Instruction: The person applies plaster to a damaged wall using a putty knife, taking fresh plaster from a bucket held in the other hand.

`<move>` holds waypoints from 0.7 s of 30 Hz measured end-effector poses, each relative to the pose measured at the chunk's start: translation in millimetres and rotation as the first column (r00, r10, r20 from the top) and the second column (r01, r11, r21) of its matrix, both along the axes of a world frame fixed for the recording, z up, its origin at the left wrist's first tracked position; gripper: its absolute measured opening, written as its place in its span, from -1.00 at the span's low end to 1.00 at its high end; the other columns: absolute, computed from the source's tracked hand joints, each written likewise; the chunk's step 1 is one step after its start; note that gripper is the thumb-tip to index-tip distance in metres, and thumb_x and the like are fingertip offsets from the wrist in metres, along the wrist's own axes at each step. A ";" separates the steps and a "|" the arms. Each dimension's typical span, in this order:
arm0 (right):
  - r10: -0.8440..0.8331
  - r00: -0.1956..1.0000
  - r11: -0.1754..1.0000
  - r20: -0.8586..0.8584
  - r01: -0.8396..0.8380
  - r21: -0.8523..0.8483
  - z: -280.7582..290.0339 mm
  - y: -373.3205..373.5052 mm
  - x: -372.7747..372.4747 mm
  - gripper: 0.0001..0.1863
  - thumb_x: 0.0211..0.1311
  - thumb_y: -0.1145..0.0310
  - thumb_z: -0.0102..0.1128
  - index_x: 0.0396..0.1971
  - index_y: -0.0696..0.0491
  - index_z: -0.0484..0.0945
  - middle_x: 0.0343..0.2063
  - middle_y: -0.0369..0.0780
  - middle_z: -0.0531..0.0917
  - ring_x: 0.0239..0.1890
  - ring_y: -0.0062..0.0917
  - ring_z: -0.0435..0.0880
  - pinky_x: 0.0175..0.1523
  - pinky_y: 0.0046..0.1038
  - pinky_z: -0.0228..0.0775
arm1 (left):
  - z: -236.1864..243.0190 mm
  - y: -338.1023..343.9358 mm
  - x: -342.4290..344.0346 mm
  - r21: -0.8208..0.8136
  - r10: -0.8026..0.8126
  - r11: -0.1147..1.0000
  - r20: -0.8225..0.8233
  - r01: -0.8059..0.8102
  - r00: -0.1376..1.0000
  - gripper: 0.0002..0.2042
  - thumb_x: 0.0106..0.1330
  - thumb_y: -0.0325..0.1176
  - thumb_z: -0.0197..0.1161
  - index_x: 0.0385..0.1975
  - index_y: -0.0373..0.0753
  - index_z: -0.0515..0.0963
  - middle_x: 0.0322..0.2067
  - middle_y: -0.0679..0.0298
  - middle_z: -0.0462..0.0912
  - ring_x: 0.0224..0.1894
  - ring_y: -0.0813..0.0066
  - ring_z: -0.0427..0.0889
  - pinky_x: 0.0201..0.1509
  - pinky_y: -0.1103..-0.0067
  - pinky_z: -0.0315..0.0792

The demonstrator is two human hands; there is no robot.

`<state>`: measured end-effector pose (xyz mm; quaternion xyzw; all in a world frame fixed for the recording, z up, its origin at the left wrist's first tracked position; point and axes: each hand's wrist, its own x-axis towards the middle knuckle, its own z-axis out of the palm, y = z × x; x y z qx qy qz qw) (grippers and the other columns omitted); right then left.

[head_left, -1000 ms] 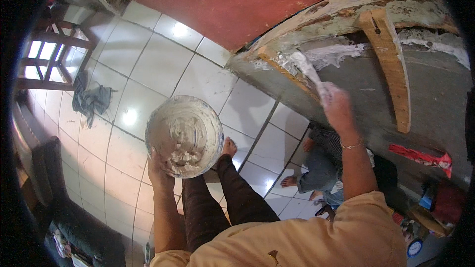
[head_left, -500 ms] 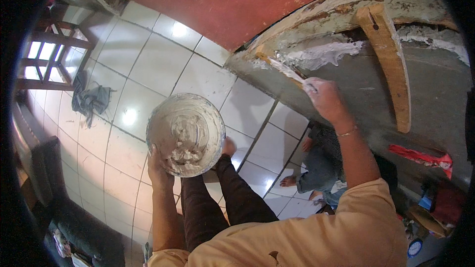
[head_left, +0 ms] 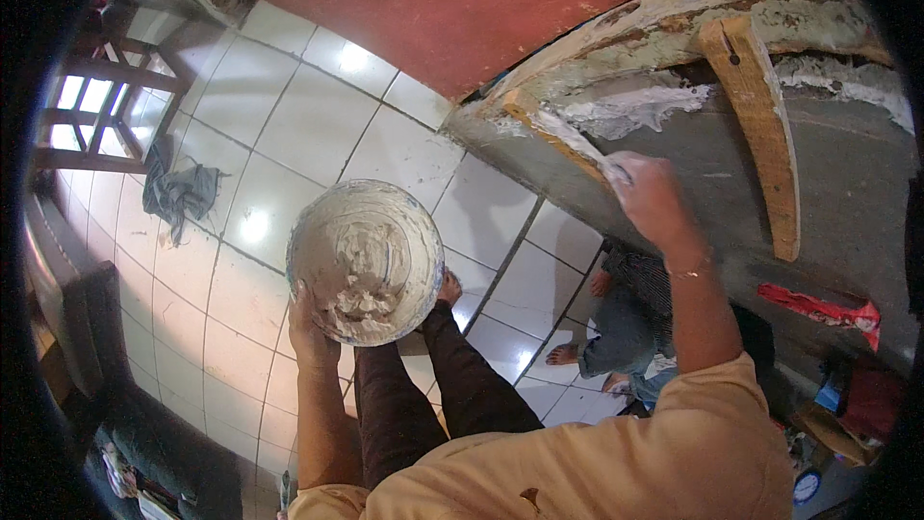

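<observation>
My left hand (head_left: pixel 312 335) grips the lower left side of a round bucket (head_left: pixel 423 284), fingers wrapped at its rim. Pale, creamy putty (head_left: pixel 366 250) lies inside in thick swirls and lumps, and smears coat the inner wall. My right hand (head_left: pixel 654 197), whitened with putty, is closed around a putty knife (head_left: pixel 577 142). Its coated blade lies along a short wooden bracket (head_left: pixel 529 119) that juts from the wall. Just behind it, a ragged white putty patch (head_left: pixel 640 108) covers a rough seam. Farther right on the same wall is a curved wooden bracket (head_left: pixel 760 125) with a hole near its top.
Below my right arm are another person's legs (head_left: pixel 621 337) and bare feet. A red-handled tool (head_left: pixel 823 310) rests against the grey surface. A grey rag (head_left: pixel 181 191) lies on the tiled floor by a wooden rack (head_left: pixel 111 101). A dark sofa (head_left: pixel 173 443) stands lower left.
My right hand has shifted slightly right and down, drawing the putty knife along the short bracket. The bucket stays in my left hand, nearly still.
</observation>
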<state>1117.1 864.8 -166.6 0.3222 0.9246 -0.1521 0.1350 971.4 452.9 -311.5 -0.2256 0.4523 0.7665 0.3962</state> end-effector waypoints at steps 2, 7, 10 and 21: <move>-0.045 0.993 0.998 -0.113 0.050 0.037 20.2 -2.4 15.9 -0.78 0.20 0.45 0.08 -0.19 0.20 0.56 -0.30 0.02 0.63 -0.19 -0.06 0.62 -0.05 -0.24 0.47 | 4.5 3.3 -0.3 -0.029 0.004 1.000 0.002 -0.004 1.000 -0.44 0.40 -0.12 0.01 0.23 -0.44 0.20 0.15 0.01 0.40 0.17 0.20 0.43 0.25 0.33 0.30; -0.004 0.994 0.996 -0.113 -0.006 -0.088 100.4 -68.0 12.1 -0.70 0.12 0.53 0.12 -0.10 0.18 0.53 -0.19 -0.03 0.62 -0.11 -0.12 0.61 -0.01 -0.23 0.45 | 5.8 5.0 0.7 -0.008 -0.056 0.998 0.000 0.056 0.998 -0.48 0.41 -0.16 0.01 0.21 -0.43 0.23 0.12 0.03 0.43 0.14 0.22 0.45 0.22 0.37 0.33; 0.087 0.993 0.985 -0.084 -0.098 -0.139 100.9 -86.9 4.2 -0.65 0.05 0.50 0.17 -0.09 0.16 0.49 -0.17 -0.07 0.59 -0.12 -0.12 0.60 -0.01 -0.19 0.43 | 34.0 44.6 4.6 -0.002 -0.105 0.994 -0.037 0.105 0.994 -0.51 0.41 -0.17 0.01 0.20 -0.39 0.26 0.08 0.07 0.46 0.11 0.28 0.46 0.17 0.41 0.35; 0.743 0.658 0.666 -0.125 -0.706 0.241 99.5 -118.0 -36.0 -0.78 0.07 0.37 0.06 -0.25 -0.01 0.56 -0.24 -0.10 0.57 -0.19 -0.27 0.58 -0.10 -0.27 0.41 | 112.3 84.6 -19.1 -0.239 -0.553 0.832 -0.277 0.501 0.786 -0.48 0.38 -0.02 0.03 0.09 -0.39 0.41 -0.10 0.15 0.55 -0.04 0.41 0.48 0.09 0.53 0.33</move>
